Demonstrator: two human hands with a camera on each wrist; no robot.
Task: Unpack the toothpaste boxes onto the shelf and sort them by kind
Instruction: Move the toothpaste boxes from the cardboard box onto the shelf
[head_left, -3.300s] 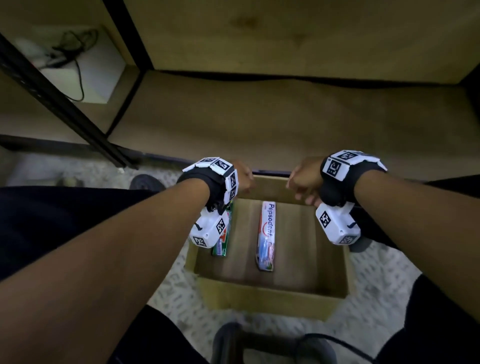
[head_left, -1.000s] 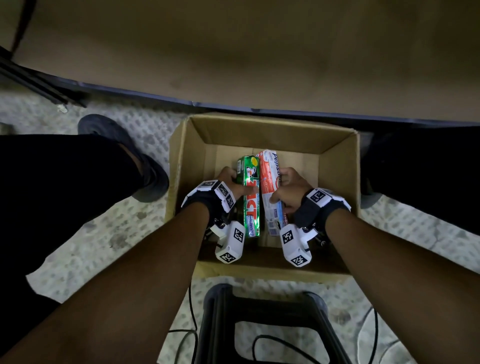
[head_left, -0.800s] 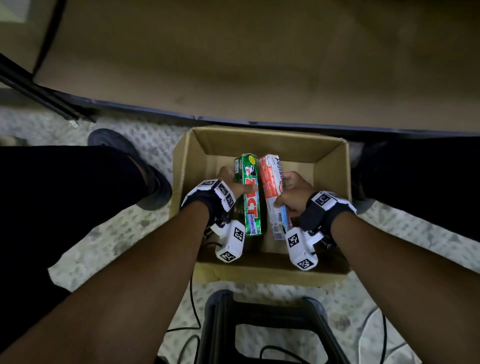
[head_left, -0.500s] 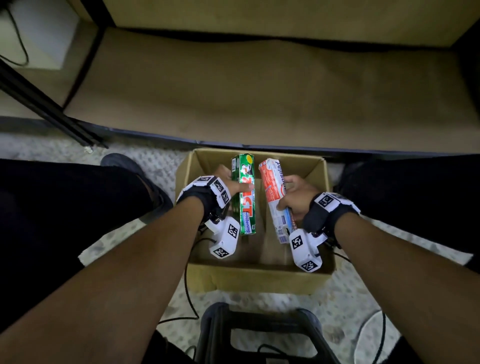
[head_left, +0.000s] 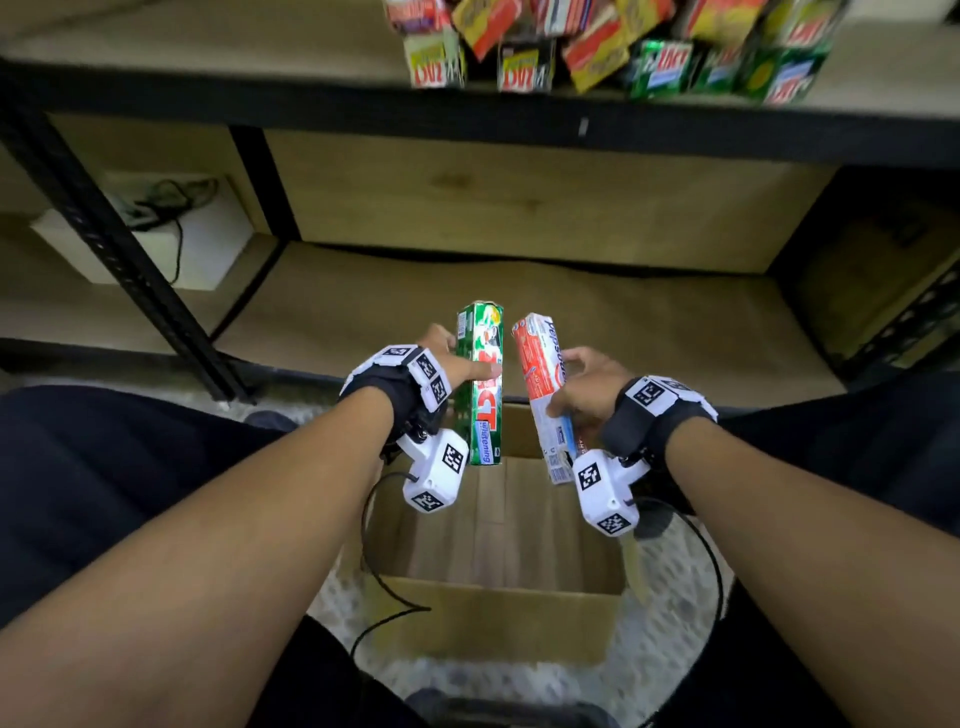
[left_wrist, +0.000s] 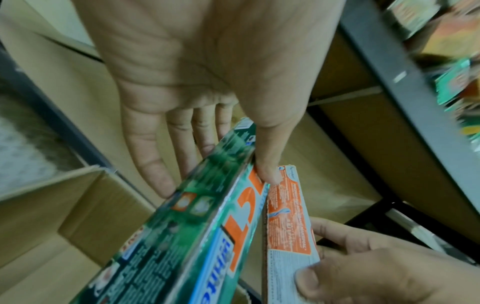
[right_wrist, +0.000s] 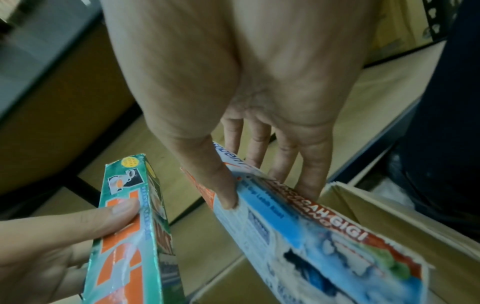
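My left hand (head_left: 457, 364) grips a green toothpaste box (head_left: 480, 384) between thumb and fingers; the left wrist view shows the same green box (left_wrist: 197, 222) under the thumb. My right hand (head_left: 576, 387) grips a red and white Pepsodent box (head_left: 543, 384), seen in the right wrist view as a blue and white box (right_wrist: 298, 222). Both boxes are held side by side, a little apart, above the open cardboard box (head_left: 493, 618) and in front of the bare lower shelf (head_left: 519, 306). The cardboard box's floor shows no other boxes.
The upper shelf (head_left: 311, 47) carries several toothpaste boxes (head_left: 597, 47), green and red-yellow, at its right part. A black upright post (head_left: 119, 244) stands at the left. A white box with cables (head_left: 150, 228) sits in the left bay. A black stool (head_left: 467, 712) is below me.
Both hands have lifted the two boxes up out of the cardboard box toward the shelves. My head has tilted up, bringing the upper shelf into view.
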